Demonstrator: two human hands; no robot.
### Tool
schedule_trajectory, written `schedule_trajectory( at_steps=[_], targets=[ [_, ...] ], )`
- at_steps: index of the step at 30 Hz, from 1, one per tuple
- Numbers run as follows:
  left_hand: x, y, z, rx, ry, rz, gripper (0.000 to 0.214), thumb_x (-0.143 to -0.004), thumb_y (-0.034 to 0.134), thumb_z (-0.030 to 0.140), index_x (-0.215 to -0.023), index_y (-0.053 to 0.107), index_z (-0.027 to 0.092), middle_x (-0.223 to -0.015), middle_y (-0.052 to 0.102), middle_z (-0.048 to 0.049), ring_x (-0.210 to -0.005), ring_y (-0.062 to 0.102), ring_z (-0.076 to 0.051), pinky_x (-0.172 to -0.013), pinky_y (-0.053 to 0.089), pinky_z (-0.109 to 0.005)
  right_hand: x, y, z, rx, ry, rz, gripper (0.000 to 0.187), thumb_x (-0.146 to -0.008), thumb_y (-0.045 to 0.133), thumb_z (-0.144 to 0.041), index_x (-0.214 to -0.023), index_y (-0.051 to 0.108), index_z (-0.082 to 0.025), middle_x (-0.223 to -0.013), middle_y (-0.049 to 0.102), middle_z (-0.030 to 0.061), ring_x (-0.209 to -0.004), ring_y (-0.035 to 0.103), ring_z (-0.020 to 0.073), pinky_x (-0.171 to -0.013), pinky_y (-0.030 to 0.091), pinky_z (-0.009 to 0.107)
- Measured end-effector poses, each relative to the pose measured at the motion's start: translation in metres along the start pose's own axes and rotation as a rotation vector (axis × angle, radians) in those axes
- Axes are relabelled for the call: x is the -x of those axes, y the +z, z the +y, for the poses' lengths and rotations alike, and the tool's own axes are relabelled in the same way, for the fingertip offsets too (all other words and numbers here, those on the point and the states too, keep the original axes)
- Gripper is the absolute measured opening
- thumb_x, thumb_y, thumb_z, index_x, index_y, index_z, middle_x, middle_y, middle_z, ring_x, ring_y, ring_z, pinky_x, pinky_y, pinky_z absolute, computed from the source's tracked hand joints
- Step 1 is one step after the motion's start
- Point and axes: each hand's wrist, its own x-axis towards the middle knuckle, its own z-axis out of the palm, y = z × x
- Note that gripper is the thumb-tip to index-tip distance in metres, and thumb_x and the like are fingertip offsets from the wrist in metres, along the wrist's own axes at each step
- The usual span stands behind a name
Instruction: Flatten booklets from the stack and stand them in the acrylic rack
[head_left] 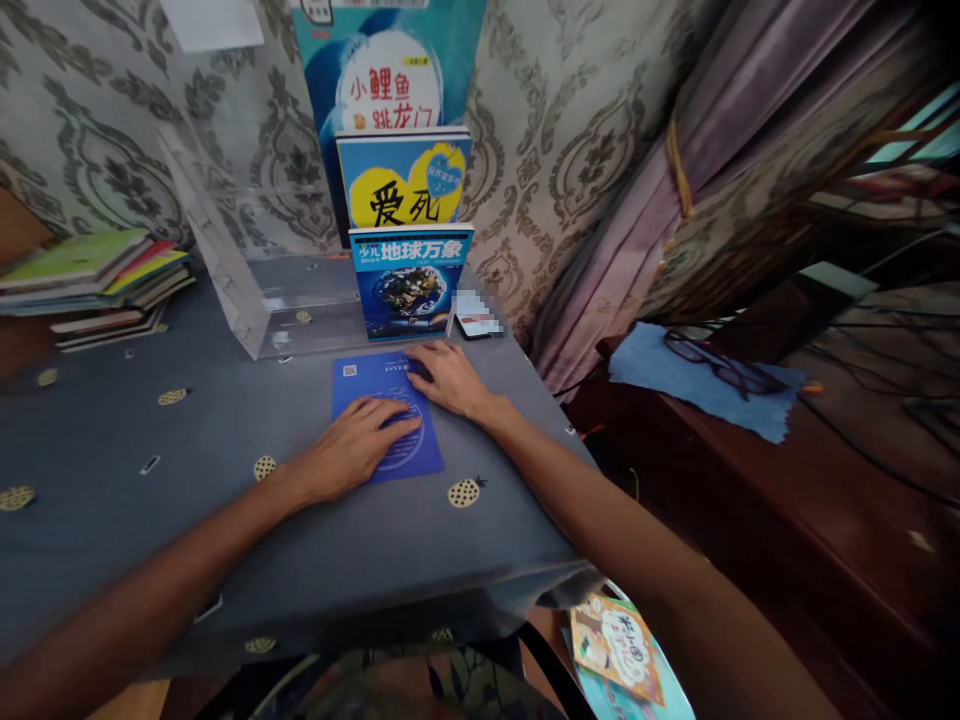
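Note:
A thin blue booklet or card (pixel 349 392) with a QR code and a printed circle lies flat on the grey tablecloth. My left hand (pixel 362 440) rests palm down on its lower left part, fingers stretched across it. At its upper right edge lies my right hand (pixel 448 378), fingers spread and touching the blue surface. Just beyond stands a clear acrylic book rack (pixel 247 310). In its right side are an earth-picture book (pixel 409 290), a yellow and blue book (pixel 360 180) and a tall teal book (pixel 319 70), one behind the other.
A stack of books (pixel 97 270) sits at the table's back left. A phone (pixel 478 315) lies right of the rack. Past the table's right edge, a dark red cabinet (pixel 847 450) holds a blue cloth (pixel 637 365) and glasses (pixel 720 362). More books (pixel 619 650) are below.

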Motion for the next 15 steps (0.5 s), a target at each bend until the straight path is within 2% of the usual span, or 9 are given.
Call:
schedule_trajectory(
  at_steps=[3,8,11,15],
  targets=[
    [-0.002,0.002,-0.026,-0.068,-0.117,0.069,0.041,-0.102,0.036,0.021,-0.139,0.053,0.02,-0.139,0.057,-0.0128,-0.128,0.052,-0.025,-0.108,0.04,-0.048,0.0,-0.001,0.0,-0.006,-0.01,0.002,0.04,-0.096,0.056,-0.026,-0.135,0.057,-0.013,-0.131,0.065,0.014,-0.125,0.053,0.028,-0.107,0.037,0.044],
    [0.003,-0.003,-0.072,-0.142,-0.307,0.097,0.043,-0.102,0.032,0.027,-0.137,0.054,0.014,-0.142,0.057,-0.0148,-0.128,0.054,-0.026,-0.107,0.042,-0.048,-0.001,0.0,0.001,-0.01,-0.018,0.013,0.04,-0.095,0.057,-0.026,-0.134,0.057,-0.015,-0.131,0.065,0.0138,-0.122,0.055,0.0276,-0.105,0.038,0.045],
    [0.011,-0.007,-0.09,-0.123,-0.324,0.114,0.045,-0.101,0.033,0.029,-0.136,0.054,0.012,-0.141,0.058,-0.0146,-0.129,0.054,-0.025,-0.11,0.041,-0.047,-0.001,0.001,0.001,-0.009,-0.01,0.013,0.04,-0.095,0.058,-0.026,-0.134,0.058,-0.016,-0.13,0.065,0.0137,-0.122,0.055,0.0279,-0.104,0.038,0.046],
    [0.024,-0.008,-0.101,-0.056,-0.283,0.155,0.045,-0.1,0.034,0.029,-0.136,0.056,0.015,-0.142,0.059,-0.0112,-0.132,0.053,-0.023,-0.113,0.04,-0.048,-0.001,0.002,0.0,0.001,0.004,0.015,0.04,-0.095,0.056,-0.027,-0.133,0.059,-0.015,-0.131,0.065,0.0141,-0.123,0.054,0.029,-0.105,0.038,0.047]
  ],
)
